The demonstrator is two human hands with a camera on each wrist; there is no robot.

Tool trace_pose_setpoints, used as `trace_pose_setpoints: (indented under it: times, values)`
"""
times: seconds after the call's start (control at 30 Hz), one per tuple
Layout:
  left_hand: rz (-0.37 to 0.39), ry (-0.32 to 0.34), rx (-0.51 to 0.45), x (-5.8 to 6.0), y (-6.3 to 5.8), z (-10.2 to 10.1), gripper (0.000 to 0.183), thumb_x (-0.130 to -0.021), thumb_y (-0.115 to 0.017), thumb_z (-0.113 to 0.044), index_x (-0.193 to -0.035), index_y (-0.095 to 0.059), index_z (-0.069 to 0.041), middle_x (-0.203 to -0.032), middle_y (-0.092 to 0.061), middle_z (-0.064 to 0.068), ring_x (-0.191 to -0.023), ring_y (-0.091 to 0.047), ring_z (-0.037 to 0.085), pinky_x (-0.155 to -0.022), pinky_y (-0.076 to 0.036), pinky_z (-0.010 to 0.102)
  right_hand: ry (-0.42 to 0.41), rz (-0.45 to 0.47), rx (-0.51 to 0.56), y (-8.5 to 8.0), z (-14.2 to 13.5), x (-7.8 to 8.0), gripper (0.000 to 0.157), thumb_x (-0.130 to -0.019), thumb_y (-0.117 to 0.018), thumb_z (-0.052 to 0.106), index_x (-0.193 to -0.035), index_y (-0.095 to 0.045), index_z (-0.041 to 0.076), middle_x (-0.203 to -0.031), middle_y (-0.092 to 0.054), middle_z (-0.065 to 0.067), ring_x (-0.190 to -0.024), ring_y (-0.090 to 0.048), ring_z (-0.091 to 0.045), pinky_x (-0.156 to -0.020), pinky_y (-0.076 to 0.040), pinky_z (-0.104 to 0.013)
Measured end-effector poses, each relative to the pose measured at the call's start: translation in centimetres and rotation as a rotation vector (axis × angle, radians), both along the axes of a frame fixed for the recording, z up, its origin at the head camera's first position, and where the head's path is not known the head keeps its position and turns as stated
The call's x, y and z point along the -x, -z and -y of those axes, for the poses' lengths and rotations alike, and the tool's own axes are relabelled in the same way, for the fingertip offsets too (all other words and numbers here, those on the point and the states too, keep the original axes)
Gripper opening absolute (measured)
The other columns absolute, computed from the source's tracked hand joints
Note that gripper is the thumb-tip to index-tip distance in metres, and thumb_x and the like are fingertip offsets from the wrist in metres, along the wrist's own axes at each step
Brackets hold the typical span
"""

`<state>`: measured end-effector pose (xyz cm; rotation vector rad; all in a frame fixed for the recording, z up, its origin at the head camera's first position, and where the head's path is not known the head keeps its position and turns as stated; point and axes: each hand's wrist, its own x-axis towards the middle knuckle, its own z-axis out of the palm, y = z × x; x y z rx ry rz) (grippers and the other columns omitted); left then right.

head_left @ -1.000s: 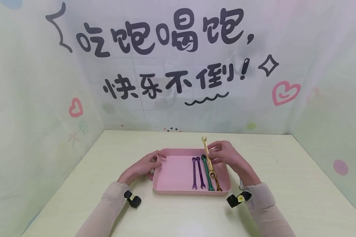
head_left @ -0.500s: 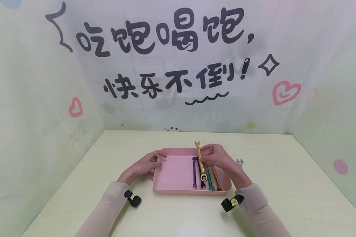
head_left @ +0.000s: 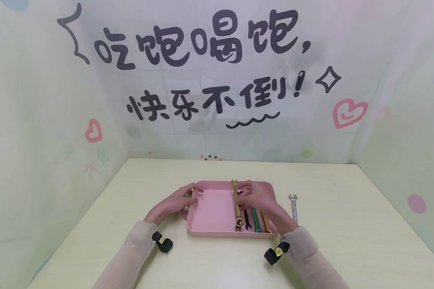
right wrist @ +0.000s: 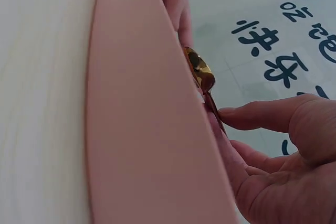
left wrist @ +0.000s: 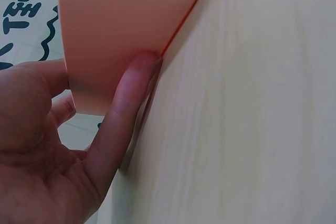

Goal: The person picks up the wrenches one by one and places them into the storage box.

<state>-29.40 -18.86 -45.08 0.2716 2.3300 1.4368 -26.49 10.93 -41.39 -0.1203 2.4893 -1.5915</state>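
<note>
A gold combination wrench (head_left: pixel 236 202) is pinched between the fingers and thumb of my right hand (head_left: pixel 262 198), over the pink tray (head_left: pixel 211 212). Its open end points away from me, and its ring end overlaps a purple wrench (head_left: pixel 238 228) that is mostly hidden. In the right wrist view, the held wrench (right wrist: pixel 200 69) shows just past the tray wall. My left hand (head_left: pixel 172 203) holds the tray's left side, fingers at the rim and thumb (left wrist: pixel 137 74) against the outer wall. Partly under my right hand lie a dark purple wrench (head_left: pixel 247 224), a green wrench (head_left: pixel 257 224) and a second gold wrench (head_left: pixel 266 224).
To the right of the tray, a silver wrench (head_left: pixel 293 205) lies on the pale wooden table (head_left: pixel 347 224), partly hidden by my right forearm. A printed curtain (head_left: pixel 159 136) stands behind the table and along both sides.
My right hand has moved left across the tray with the gold wrench, from above the other gold wrench to above the leftmost purple one. The silver wrench has come into view. My left hand stays put.
</note>
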Motion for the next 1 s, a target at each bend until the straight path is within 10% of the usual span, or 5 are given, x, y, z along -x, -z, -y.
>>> trace_pose_setpoints:
  times: [0.23,1.0]
  values:
    - [0.020,0.001,-0.015,-0.1,0.0,0.2,0.037,-0.103,-0.057,-0.016,-0.140,-0.055,-0.019,-0.127,-0.052,0.020,-0.087,-0.068,0.025,-0.060,-0.063,0.038,-0.131,0.015,0.052,1.2,0.5,-0.1,0.047,-0.090,-0.070,0.000,-0.136,-0.058,0.000,-0.089,-0.076,-0.012,-0.075,-0.071,-0.019,-0.075,-0.065,-0.034]
    - [0.001,0.018,-0.025,0.0,0.1,0.0,0.039,-0.101,-0.055,-0.014,-0.140,-0.053,-0.015,-0.123,-0.051,0.019,-0.091,-0.066,0.025,-0.059,-0.063,0.038,-0.049,0.054,0.045,2.4,1.6,-0.5,0.044,-0.089,-0.073,-0.002,-0.130,-0.058,-0.002,-0.101,-0.071,-0.014,-0.078,-0.072,-0.018,-0.075,-0.063,-0.033]
